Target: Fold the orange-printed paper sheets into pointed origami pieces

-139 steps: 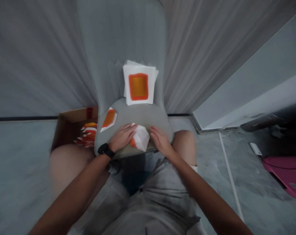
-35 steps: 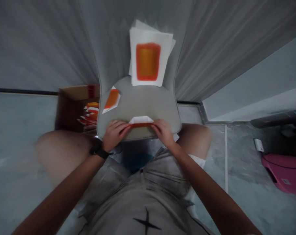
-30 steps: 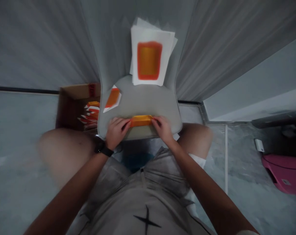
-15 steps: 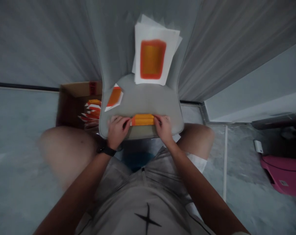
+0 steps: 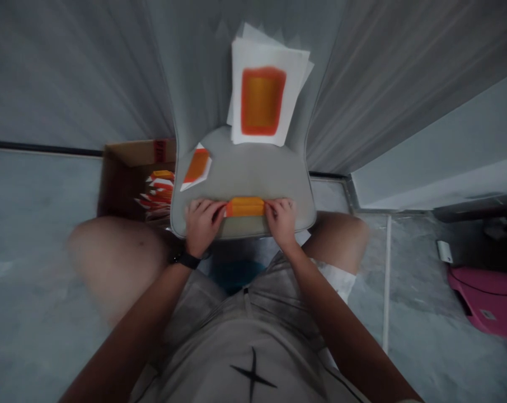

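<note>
An orange folded paper lies lengthwise near the front edge of the grey chair seat. My left hand pinches its left end, and my right hand pinches its right end. Behind my left hand, a smaller folded orange and white paper rests on the seat. Against the chair's back leans a stack of white sheets, the top one printed with an orange rectangle.
To the left of the chair a cardboard box holds several orange and white folded papers. My knees flank the seat. A pink plastic object and a small white device are on the floor at the right.
The whole view has shifted very slightly. Both hands keep their pinch on the ends of the folded paper, with no other visible movement.
</note>
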`<move>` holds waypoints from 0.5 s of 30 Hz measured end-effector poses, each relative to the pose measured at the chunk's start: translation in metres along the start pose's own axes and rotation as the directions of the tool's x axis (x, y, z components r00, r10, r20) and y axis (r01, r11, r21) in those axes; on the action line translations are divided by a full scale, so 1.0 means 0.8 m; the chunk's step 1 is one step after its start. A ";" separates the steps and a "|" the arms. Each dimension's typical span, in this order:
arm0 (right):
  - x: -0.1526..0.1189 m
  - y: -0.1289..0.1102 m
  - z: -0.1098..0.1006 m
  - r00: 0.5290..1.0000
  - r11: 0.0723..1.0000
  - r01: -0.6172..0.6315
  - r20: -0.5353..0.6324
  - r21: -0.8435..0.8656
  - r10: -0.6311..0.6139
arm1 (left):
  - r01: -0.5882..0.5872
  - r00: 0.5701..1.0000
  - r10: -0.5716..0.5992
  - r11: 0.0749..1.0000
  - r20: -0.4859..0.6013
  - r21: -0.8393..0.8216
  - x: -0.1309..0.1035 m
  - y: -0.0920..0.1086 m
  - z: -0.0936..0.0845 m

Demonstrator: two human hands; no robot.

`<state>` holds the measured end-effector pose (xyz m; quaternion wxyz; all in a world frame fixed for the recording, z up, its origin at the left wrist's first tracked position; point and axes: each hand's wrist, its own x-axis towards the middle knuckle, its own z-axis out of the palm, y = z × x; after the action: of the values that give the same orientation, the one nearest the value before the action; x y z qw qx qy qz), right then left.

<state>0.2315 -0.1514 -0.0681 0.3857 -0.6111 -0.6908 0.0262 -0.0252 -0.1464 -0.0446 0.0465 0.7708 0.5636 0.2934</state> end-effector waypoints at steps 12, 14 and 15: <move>-0.004 0.001 -0.001 0.997 0.999 0.032 0.070 -0.002 -0.032 | 0.055 0.998 -0.055 0.998 0.011 -0.042 0.006 -0.001 0.001; -0.004 -0.001 -0.001 0.990 0.995 0.101 0.103 0.000 -0.101 | 0.059 0.998 -0.058 0.998 0.006 -0.038 0.007 -0.001 0.001; -0.005 -0.002 -0.001 0.980 0.989 0.149 0.129 0.001 -0.148 | 0.061 0.998 -0.061 0.997 0.005 -0.038 0.007 0.000 0.000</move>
<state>0.2303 -0.1554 -0.0683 0.3385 -0.5564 -0.7581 0.0338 -0.0243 -0.1414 -0.0430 0.0713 0.7529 0.5810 0.3009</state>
